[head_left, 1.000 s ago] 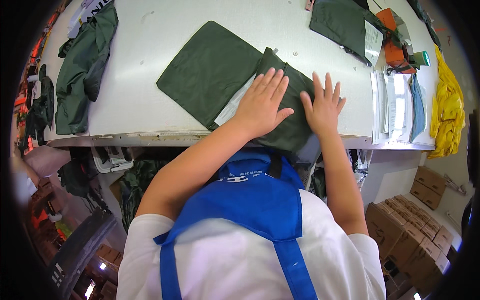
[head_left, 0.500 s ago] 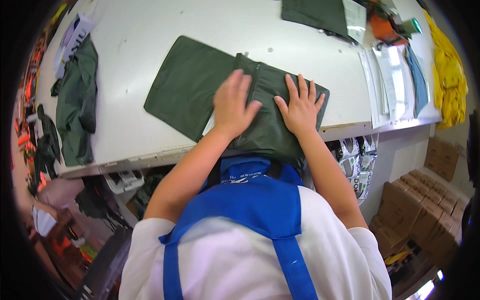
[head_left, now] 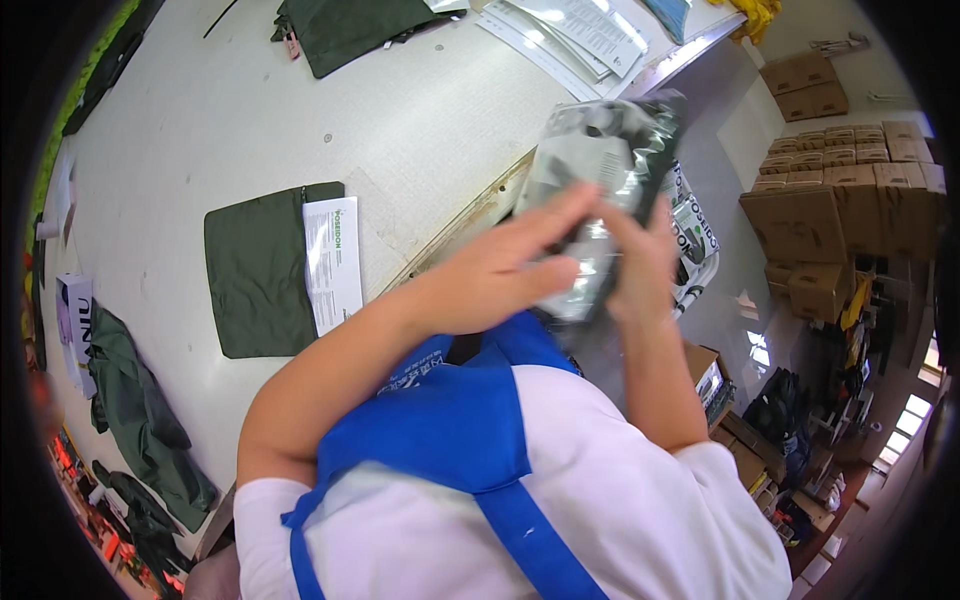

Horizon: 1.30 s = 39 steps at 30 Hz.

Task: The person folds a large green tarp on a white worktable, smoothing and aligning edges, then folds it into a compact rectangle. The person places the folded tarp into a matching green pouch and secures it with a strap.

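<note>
A glossy clear plastic packet (head_left: 585,160) with pale and black print and something dark inside is tilted up in front of me, past the table's front edge. My right hand (head_left: 645,260), smeared by motion, grips its right side. Across its near face lies my left hand (head_left: 515,265), fingers stretched out and thumb apart. On the table to the left lies a flat dark green pouch (head_left: 258,275). A white printed card (head_left: 333,260) sits along the pouch's right side.
More dark green fabric (head_left: 365,30) and printed sheets (head_left: 570,45) are at the far side. A dark green garment (head_left: 145,400) drapes over the left edge. Similar packets (head_left: 692,235) are below the table. Brown cartons (head_left: 820,220) are stacked to the right.
The view has swung right. Both hands have left the dark green zipped piece they lay on and moved to the plastic packet. The card beside the green pouch now shows.
</note>
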{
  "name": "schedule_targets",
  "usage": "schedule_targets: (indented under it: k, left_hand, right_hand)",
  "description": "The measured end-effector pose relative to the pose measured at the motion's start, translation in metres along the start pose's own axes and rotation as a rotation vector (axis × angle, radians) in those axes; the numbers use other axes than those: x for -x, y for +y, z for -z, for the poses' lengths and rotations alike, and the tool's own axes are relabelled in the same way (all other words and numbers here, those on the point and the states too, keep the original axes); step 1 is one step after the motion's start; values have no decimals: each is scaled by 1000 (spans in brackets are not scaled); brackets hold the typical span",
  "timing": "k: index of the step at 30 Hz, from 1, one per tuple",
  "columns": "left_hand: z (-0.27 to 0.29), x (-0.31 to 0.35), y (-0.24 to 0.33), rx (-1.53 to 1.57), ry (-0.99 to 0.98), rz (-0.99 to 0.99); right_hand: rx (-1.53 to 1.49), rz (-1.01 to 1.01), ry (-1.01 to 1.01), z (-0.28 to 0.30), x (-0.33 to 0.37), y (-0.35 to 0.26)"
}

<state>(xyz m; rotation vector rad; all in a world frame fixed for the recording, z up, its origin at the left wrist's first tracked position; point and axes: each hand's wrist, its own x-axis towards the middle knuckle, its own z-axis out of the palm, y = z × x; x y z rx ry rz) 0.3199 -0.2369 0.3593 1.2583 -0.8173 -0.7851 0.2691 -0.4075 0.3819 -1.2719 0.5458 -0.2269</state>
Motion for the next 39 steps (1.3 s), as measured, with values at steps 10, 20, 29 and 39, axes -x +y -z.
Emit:
schedule_targets:
  k: [10, 20, 29, 39]
  left_hand:
    - [-3, 18, -54, -230, 131, 342]
    - [20, 175, -109, -887, 1152, 558]
    - [15, 235, -126, 64, 2139, 544]
    - [13, 232, -139, 441, 2180, 50]
  right_hand:
    - [-355, 172, 195, 316, -150, 11]
    - [386, -112, 635, 317, -263, 68]
    - [779, 415, -799, -147, -138, 162]
    - [1323, 225, -1431, -290, -106, 219]
